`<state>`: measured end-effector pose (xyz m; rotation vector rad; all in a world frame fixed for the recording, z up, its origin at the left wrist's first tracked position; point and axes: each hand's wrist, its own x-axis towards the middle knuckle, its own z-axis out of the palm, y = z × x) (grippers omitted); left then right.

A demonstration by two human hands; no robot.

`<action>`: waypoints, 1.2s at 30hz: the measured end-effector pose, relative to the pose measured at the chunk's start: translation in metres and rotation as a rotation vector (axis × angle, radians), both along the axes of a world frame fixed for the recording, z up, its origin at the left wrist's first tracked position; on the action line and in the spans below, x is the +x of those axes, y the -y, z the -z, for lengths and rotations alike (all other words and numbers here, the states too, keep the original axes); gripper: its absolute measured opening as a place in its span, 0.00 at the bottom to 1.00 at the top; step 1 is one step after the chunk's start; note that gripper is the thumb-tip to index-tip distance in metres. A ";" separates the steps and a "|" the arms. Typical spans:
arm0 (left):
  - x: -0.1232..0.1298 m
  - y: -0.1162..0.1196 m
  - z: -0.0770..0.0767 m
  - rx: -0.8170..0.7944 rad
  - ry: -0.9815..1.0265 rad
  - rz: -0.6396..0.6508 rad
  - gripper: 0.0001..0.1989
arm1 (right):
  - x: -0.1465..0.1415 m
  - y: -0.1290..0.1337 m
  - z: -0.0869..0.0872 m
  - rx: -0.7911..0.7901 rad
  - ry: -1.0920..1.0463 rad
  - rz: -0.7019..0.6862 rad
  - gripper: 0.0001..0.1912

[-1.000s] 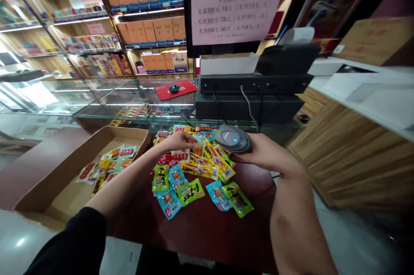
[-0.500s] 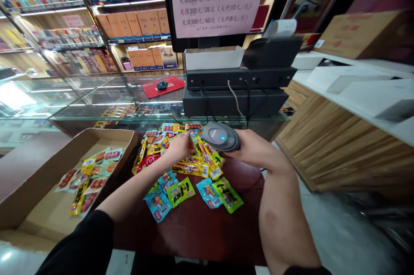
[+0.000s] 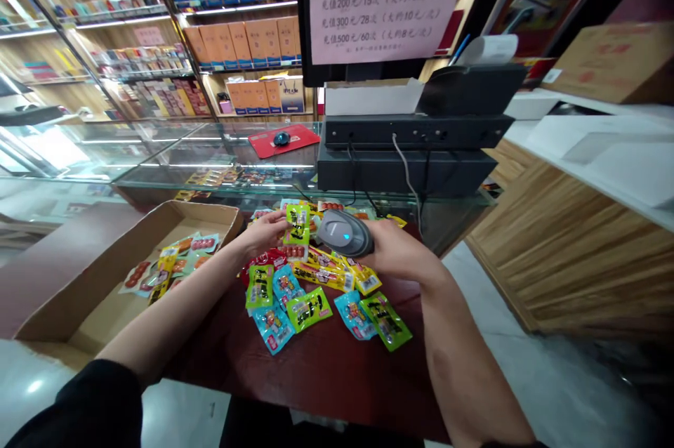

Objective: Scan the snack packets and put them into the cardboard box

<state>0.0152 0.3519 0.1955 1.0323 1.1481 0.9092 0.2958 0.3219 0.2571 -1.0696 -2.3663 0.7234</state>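
Observation:
My left hand (image 3: 267,232) pinches a green snack packet (image 3: 298,225) at its left edge, held up over the pile. Wrapped in my right hand (image 3: 396,246) is a grey barcode scanner (image 3: 345,233) with a small blue light; its front end is close to the packet's right side. Below them lies a heap of yellow stick packets (image 3: 323,275), sausage packets and a red packet (image 3: 263,264). Nearer to me are several green and blue packets, among them a blue packet (image 3: 274,327) and a dark green packet (image 3: 386,320) on the red-brown table (image 3: 337,371).
A cardboard tray (image 3: 89,293) with several sausage packets stands at the left. Behind the pile are a glass counter (image 3: 253,189), a black cash drawer (image 3: 405,170) with cables, a receipt printer (image 3: 474,93) and a screen bearing a pink notice (image 3: 384,5). A wood-panelled cabinet (image 3: 573,244) is at right.
My left hand has come up from the pile with a green packet. Another green packet now shows at the near left of the heap. The view has shifted left.

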 end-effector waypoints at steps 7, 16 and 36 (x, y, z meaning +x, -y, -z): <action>-0.040 0.019 -0.013 0.039 -0.029 0.051 0.22 | -0.040 0.005 0.015 0.041 0.010 -0.048 0.12; -0.054 0.019 -0.015 0.051 -0.122 -0.006 0.20 | -0.061 0.006 0.036 0.059 0.054 -0.076 0.13; -0.058 0.015 -0.008 -0.010 -0.085 -0.125 0.25 | -0.067 0.007 0.040 0.023 -0.011 -0.105 0.18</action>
